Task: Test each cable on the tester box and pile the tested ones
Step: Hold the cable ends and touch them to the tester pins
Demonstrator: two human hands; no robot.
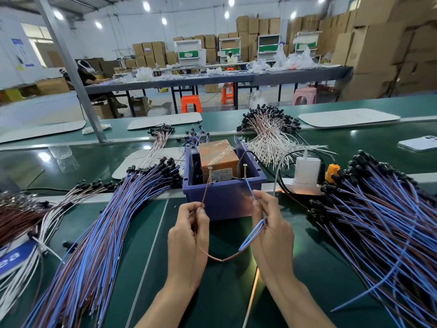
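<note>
Near the middle of the green bench, the left hand [189, 235] and the right hand [272, 233] are apart, each pinching one end of a cable [222, 259] that sags in a loop between them. Its brown end rises to the left screw [210, 174] and its blue end to the right screw [245, 171] on the purple tester box [222, 202], just beyond the fingers. A left pile [106, 233] and a right pile [378, 221] of blue-and-brown cables flank the box.
</note>
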